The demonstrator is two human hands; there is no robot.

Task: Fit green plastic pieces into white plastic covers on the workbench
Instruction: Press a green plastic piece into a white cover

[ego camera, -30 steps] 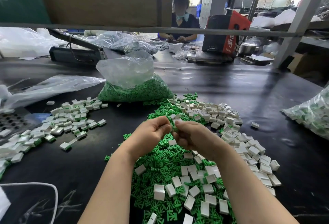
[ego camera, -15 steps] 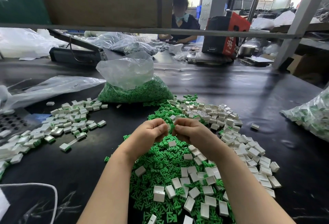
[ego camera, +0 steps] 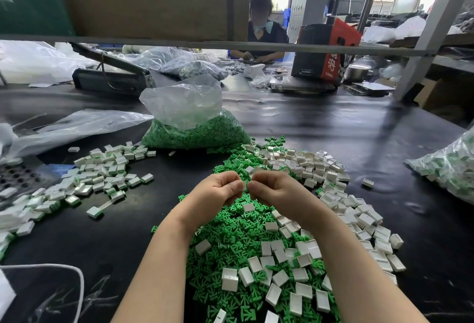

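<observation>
Both hands, left hand (ego camera: 216,191) and right hand (ego camera: 275,190), knuckles up, pinching white cover (ego camera: 245,185).

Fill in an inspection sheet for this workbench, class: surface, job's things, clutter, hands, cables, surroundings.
Surface: black workbench, scuffed.
Job's things: loose green plastic pieces heaped under the hands; white plastic covers mixed in to the right; assembled pieces piled left; bag of green pieces behind.
Clutter: empty clear bag at left; filled bag at right.
Hands: left hand and right hand pinch one small piece together.
Cables: white cord near left.
Surroundings: another worker seated opposite; red and black box.
</observation>
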